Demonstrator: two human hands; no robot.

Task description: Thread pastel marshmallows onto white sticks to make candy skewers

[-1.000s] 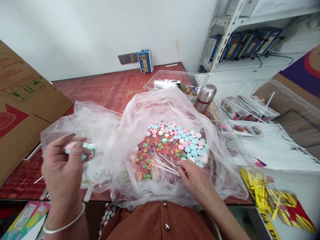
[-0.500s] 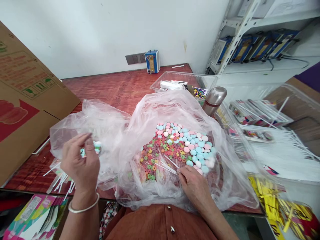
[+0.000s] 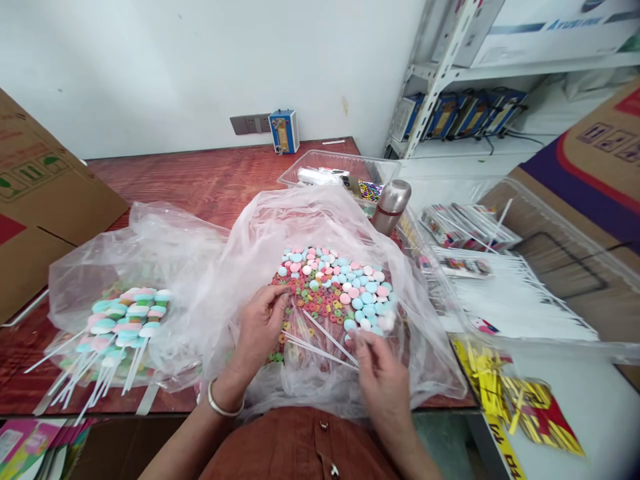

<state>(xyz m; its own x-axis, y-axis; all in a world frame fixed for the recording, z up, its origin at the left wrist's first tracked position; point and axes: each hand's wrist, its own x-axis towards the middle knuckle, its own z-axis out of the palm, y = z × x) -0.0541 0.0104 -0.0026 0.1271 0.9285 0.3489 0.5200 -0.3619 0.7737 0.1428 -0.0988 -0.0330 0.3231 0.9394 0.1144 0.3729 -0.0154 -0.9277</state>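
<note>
A clear plastic bag (image 3: 240, 233) lies opened out before me, with ring-shaped cereal pieces (image 3: 325, 303) and flat round pastel marshmallows (image 3: 370, 299) in it. My left hand (image 3: 259, 328) reaches over the left edge of the rings, thumb and forefinger pinched; what is between them is too small to tell. At the near side of the marshmallows, my right hand (image 3: 383, 367) has its fingertips closed together, their hold hidden. Several white sticks (image 3: 320, 350) lie on the bag between both hands, their right ends against or beside my right hand. Finished-looking marshmallow skewers (image 3: 127, 317) rest on plastic at the left.
A steel flask (image 3: 391, 207) and a clear tray (image 3: 310, 160) stand behind the bag. To the right, a clear bin (image 3: 450, 313) holds white sticks and packets, with yellow ties (image 3: 530, 400) in front. A cardboard box (image 3: 50, 220) stands at the left.
My left hand has come from above the skewers at the left to the rings, uncovering the skewers. My right hand has shifted slightly at the marshmallows' near edge. The view has turned to the right.
</note>
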